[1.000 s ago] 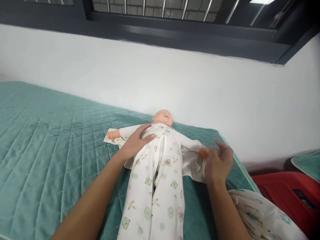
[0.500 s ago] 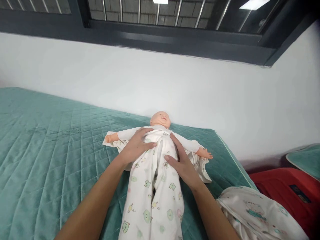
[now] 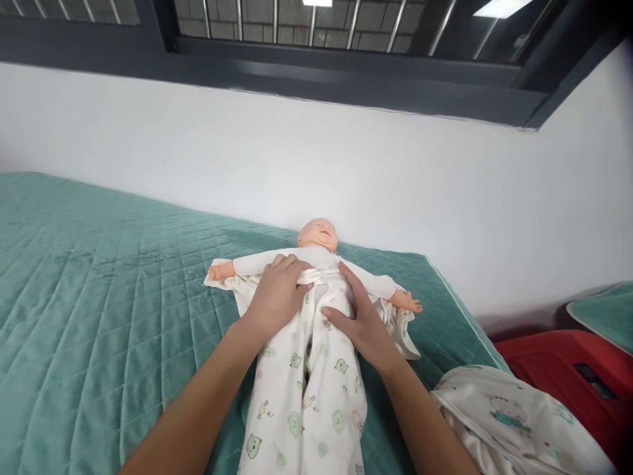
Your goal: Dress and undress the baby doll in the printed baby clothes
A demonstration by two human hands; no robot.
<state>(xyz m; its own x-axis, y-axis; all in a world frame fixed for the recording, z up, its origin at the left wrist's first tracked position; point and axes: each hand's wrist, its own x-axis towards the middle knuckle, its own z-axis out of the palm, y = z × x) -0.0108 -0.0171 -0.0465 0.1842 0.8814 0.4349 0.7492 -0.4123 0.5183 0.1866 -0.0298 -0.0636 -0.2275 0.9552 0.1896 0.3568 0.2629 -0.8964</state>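
A baby doll [image 3: 318, 235] lies on its back with its arms spread, dressed in a white long-sleeved top [image 3: 257, 262]. White trousers with green animal prints [image 3: 295, 396] cover its legs and reach up to its belly. At the doll's waist, my left hand [image 3: 281, 293] is closed on the bunched waistband, thumb and fingers pinching the cloth. Across from it, my right hand [image 3: 359, 323] rests along the other side of the trousers, thumb apart from the fingers. A printed cloth garment [image 3: 403, 333] is spread beneath the doll's arms; its middle is hidden under the body.
A green quilted cover [image 3: 123, 297] lies under the doll, its edge running down the right side. White printed cloth [image 3: 514, 415] is piled at the lower right, near a red object [image 3: 558, 349]. Behind stands a white wall [image 3: 277, 158] below a dark window frame [image 3: 346, 79].
My left hand's fingers have curled in and gathered the trousers' waistband, which now sits lower and shows more of the white top. My right hand has hardly moved.
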